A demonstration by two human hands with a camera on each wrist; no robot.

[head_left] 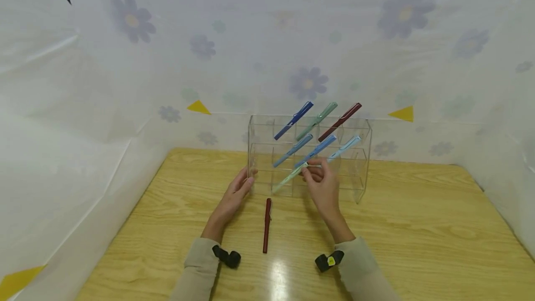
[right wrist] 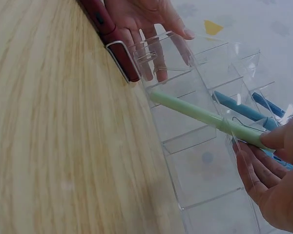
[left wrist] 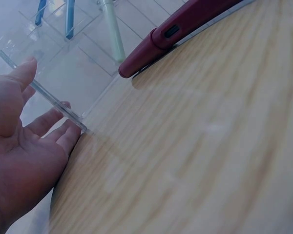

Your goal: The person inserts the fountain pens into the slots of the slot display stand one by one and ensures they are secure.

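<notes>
A clear acrylic pen rack (head_left: 364, 171) with tiered compartments stands on the table. My right hand (head_left: 325, 189) pinches the upper end of a light green pen (head_left: 288, 179), between thumb and fingers in the right wrist view. The pen lies slanted, its lower end in the front bottom tier of the rack. My left hand (head_left: 234, 195) rests against the rack's left side, fingers rather straight and thumb near the front edge (left wrist: 56, 102). A dark red pen (head_left: 267, 225) with a clip lies on the table in front of the rack, between my forearms.
Top tier: a dark blue pen (head_left: 294, 121), a pale green pen (head_left: 316, 121) and a dark red pen (head_left: 340, 122). Middle tier: a grey-blue pen (head_left: 292, 150), a blue pen (head_left: 315, 150) and a light blue pen (head_left: 344, 147), partly behind my right hand. A flower-patterned sheet (head_left: 259, 82) hangs behind.
</notes>
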